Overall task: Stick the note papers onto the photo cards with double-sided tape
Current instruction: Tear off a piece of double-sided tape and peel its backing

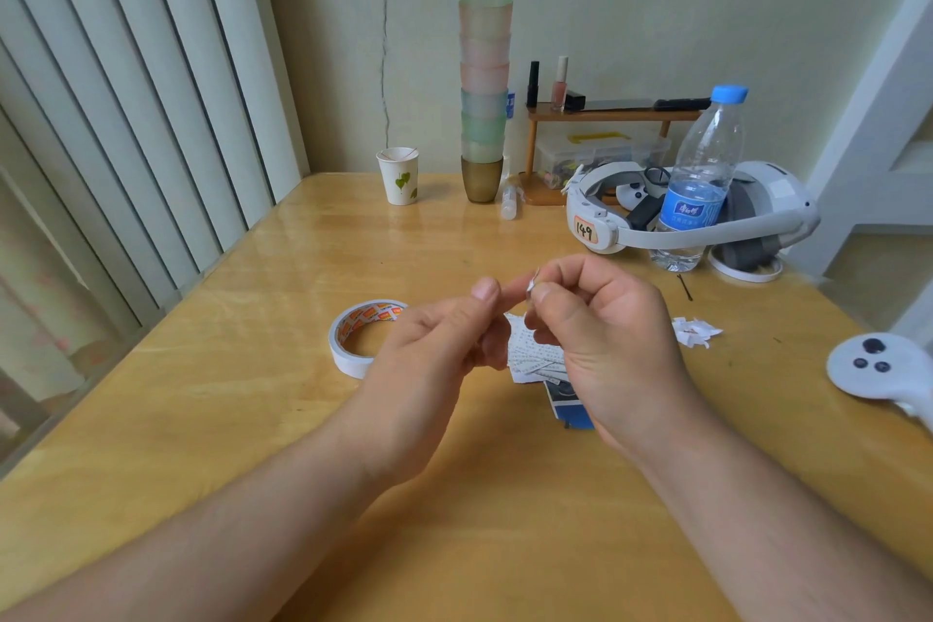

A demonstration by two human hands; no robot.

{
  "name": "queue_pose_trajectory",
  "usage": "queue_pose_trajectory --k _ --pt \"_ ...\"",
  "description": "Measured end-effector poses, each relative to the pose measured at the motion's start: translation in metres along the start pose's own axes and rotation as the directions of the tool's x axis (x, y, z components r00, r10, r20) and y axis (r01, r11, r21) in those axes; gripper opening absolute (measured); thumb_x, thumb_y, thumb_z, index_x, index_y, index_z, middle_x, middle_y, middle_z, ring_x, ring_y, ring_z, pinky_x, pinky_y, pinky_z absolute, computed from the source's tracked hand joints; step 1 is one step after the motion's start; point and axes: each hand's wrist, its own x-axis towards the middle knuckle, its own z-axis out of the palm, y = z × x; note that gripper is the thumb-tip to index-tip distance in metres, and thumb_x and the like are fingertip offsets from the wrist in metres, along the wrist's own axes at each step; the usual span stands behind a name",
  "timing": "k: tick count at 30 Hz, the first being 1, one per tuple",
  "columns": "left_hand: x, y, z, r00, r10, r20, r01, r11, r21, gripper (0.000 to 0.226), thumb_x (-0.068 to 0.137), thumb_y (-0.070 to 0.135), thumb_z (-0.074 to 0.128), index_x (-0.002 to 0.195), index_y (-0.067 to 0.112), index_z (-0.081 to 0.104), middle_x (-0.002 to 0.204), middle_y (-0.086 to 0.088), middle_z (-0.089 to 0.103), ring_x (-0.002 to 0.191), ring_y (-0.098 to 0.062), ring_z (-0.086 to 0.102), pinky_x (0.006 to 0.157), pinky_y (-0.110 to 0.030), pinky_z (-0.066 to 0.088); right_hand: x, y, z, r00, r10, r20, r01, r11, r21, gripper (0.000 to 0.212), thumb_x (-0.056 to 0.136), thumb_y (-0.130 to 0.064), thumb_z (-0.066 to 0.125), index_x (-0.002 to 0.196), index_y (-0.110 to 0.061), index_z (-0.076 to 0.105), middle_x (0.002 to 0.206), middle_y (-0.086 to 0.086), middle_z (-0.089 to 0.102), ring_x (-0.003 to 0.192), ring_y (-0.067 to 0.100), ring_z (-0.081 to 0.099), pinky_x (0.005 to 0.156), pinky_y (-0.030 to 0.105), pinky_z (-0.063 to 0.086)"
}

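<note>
Wooden table (pixel 252 419) by pale wall; right hand (pixel 606 343) pinches tape scrap (pixel 533 280), left hand (pixel 434 349) loosely curled.

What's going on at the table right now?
A person holds both hands above the table. The right hand pinches a small white scrap, probably tape or its backing, at the fingertips; the left hand's fingers meet it there. The tape roll lies flat to the left. Note papers and a blue card lie under the hands. White scraps sit to the right.
</note>
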Motion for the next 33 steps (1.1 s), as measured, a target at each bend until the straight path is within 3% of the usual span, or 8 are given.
queue_pose_trajectory --k 2,5,8,10,14,16,23,33 --pt "-0.001 -0.005 -0.004 0.994 0.108 0.011 -0.108 0.969 0.222 0.055 0.092 0.055 0.059 0.108 0.006 0.078 0.074 -0.006 0.052 0.089 -0.004 0.059 0.088 -0.033 0.047 -0.001 0.002 0.001 0.999 -0.006 -0.032 0.005 1.0 -0.007 0.019 0.089 -0.014 0.068 0.073 -0.023 0.067 0.072 0.004 0.068 0.068 0.016 0.053 0.063 0.026 0.049" --pt "-0.003 -0.007 -0.008 0.905 0.394 0.161 -0.389 0.61 0.69 0.048 0.097 0.04 0.061 0.144 0.031 0.062 0.078 0.012 0.053 0.084 -0.006 0.057 0.075 -0.023 0.048 -0.001 0.005 0.0 0.996 -0.017 -0.083 0.01 0.997 -0.079 0.014 0.086 -0.023 0.065 0.073 -0.025 0.068 0.068 -0.001 0.062 0.068 0.016 0.055 0.063 0.032 0.049" --pt "-0.003 -0.006 -0.007 0.814 0.507 0.284 -0.517 0.41 0.751 0.053 0.095 0.024 0.063 0.148 0.029 0.058 0.08 0.014 0.056 0.079 -0.01 0.056 0.075 -0.029 0.048 -0.003 0.005 0.0 0.999 -0.034 -0.014 0.031 0.989 -0.143 0.019 0.087 -0.012 0.062 0.076 -0.026 0.069 0.071 -0.001 0.069 0.073 0.022 0.067 0.066 0.041 0.055" --pt "-0.004 -0.004 -0.006 0.815 0.515 0.266 -0.523 0.457 0.72 0.054 0.094 0.021 0.064 0.147 0.03 0.058 0.079 0.011 0.058 0.078 -0.011 0.058 0.077 -0.03 0.049 -0.004 0.004 0.0 1.0 -0.027 -0.006 0.026 0.992 -0.122 0.018 0.089 -0.012 0.063 0.079 -0.025 0.071 0.073 0.001 0.071 0.075 0.025 0.069 0.07 0.045 0.058" --pt "-0.004 -0.005 -0.011 0.923 0.367 0.117 -0.368 0.75 0.55 0.057 0.093 0.033 0.061 0.148 0.043 0.051 0.081 0.01 0.058 0.081 -0.01 0.055 0.084 -0.018 0.044 0.0 0.003 -0.006 0.995 -0.069 -0.073 0.056 0.984 -0.17 0.016 0.094 -0.015 0.072 0.083 -0.026 0.075 0.072 -0.004 0.066 0.069 0.012 0.059 0.066 0.037 0.052" --pt "-0.002 -0.006 -0.014 0.952 0.296 0.082 -0.298 0.828 0.474 0.057 0.091 0.038 0.061 0.146 0.048 0.053 0.081 0.012 0.057 0.08 -0.007 0.051 0.082 -0.018 0.042 0.001 0.003 -0.009 0.992 -0.072 -0.101 0.054 0.983 -0.175 0.018 0.093 -0.013 0.074 0.083 -0.027 0.076 0.072 -0.005 0.068 0.068 0.01 0.06 0.065 0.031 0.052" --pt "-0.003 -0.008 -0.006 0.93 0.34 0.141 -0.358 0.744 0.564 0.056 0.094 0.026 0.065 0.144 0.046 0.049 0.082 0.003 0.057 0.085 -0.009 0.056 0.087 -0.013 0.041 0.001 0.002 -0.008 0.99 -0.099 -0.096 0.084 0.986 -0.147 0.007 0.082 -0.024 0.074 0.083 -0.03 0.077 0.076 -0.005 0.072 0.075 0.012 0.065 0.074 0.032 0.055" --pt "-0.004 -0.009 -0.006 0.939 0.304 0.16 -0.341 0.761 0.552 0.059 0.094 0.03 0.064 0.148 0.045 0.048 0.081 0.004 0.058 0.084 -0.012 0.056 0.087 -0.021 0.046 0.003 0.005 -0.008 0.991 -0.091 -0.099 0.074 0.984 -0.16 0.004 0.082 -0.024 0.071 0.079 -0.026 0.074 0.069 -0.006 0.066 0.07 0.015 0.059 0.069 0.037 0.053"
